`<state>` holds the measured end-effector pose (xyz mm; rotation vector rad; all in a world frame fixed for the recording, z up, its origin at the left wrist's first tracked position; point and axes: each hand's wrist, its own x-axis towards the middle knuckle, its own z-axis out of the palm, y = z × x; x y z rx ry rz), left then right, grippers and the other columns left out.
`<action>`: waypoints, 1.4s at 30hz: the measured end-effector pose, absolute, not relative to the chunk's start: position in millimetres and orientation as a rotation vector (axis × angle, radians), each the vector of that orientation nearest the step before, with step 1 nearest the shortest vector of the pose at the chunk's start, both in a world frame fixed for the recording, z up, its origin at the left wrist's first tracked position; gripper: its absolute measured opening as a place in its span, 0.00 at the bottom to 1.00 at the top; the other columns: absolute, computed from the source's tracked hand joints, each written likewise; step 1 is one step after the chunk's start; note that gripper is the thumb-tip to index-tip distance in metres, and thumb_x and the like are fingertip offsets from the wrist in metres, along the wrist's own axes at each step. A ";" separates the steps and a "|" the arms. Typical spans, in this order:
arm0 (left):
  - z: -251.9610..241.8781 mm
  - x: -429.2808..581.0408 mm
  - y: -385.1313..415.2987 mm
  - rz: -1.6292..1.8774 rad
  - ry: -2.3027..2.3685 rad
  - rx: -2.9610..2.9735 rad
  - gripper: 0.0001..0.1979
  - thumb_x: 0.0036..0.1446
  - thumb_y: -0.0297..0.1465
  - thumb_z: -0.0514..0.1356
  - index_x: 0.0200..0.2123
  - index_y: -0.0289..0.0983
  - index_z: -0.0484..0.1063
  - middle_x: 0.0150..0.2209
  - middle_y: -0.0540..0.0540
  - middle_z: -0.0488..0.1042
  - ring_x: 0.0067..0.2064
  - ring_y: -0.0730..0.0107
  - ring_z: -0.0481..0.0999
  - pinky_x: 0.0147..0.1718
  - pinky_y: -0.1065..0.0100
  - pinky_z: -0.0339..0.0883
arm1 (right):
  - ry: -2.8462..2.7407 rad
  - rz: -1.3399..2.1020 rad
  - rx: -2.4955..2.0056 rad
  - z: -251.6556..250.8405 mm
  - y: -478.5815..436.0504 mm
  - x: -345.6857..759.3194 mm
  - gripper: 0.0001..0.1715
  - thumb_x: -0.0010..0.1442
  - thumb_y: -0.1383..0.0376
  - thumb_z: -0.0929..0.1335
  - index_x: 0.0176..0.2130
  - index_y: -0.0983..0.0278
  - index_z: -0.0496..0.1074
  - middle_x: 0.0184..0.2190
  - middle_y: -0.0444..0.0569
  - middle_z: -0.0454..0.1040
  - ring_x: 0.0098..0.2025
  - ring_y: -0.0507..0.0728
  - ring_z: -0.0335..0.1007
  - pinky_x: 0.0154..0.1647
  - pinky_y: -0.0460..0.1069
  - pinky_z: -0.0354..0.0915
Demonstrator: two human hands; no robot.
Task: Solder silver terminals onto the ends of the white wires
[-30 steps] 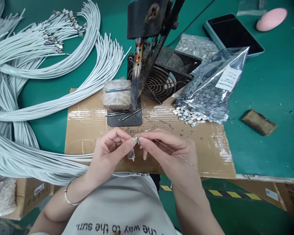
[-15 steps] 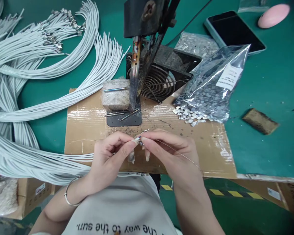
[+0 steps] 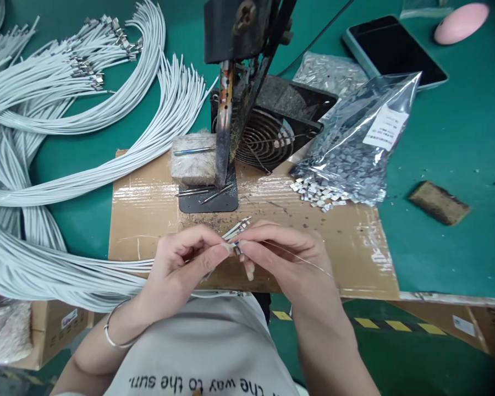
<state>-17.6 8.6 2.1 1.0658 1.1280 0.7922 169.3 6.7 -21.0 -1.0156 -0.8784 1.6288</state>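
Observation:
My left hand [image 3: 185, 261] is closed, with thumb and forefinger pinching a white wire above the front of the cardboard. My right hand [image 3: 291, 256] meets it fingertip to fingertip and pinches a tiny shiny metal piece [image 3: 237, 248] at the wire's end; the fingers hide most of it. A thin strand of wire [image 3: 301, 258] runs across the right hand toward the wrist. Several white wire ends [image 3: 240, 224] show just beyond the fingertips. Farther back, the soldering iron [image 3: 223, 129] hangs tip down from its dark holder, apart from both hands.
Bundles of white wires [image 3: 66, 179] cover the left side. A fan [image 3: 268, 135] lies behind the iron, beside a wrapped block [image 3: 193, 159]. Metal pieces [image 3: 317, 193] spill from a plastic bag [image 3: 355, 148]. A sponge [image 3: 438, 203] and a phone [image 3: 396, 52] are on the right.
More white wire ends now show beyond my fingertips. Both hands have shifted slightly and stay pinched together; the view has moved a little.

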 end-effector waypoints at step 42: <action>5.1 -15.3 4.0 0.768 1.330 1.586 0.08 0.70 0.31 0.63 0.34 0.37 0.77 0.25 0.52 0.73 0.24 0.76 0.61 0.22 0.71 0.56 | -0.981 1.659 -1.189 -6.7 9.1 179.8 0.03 0.62 0.63 0.77 0.36 0.57 0.87 0.29 0.46 0.81 0.24 0.49 0.70 0.24 0.45 0.69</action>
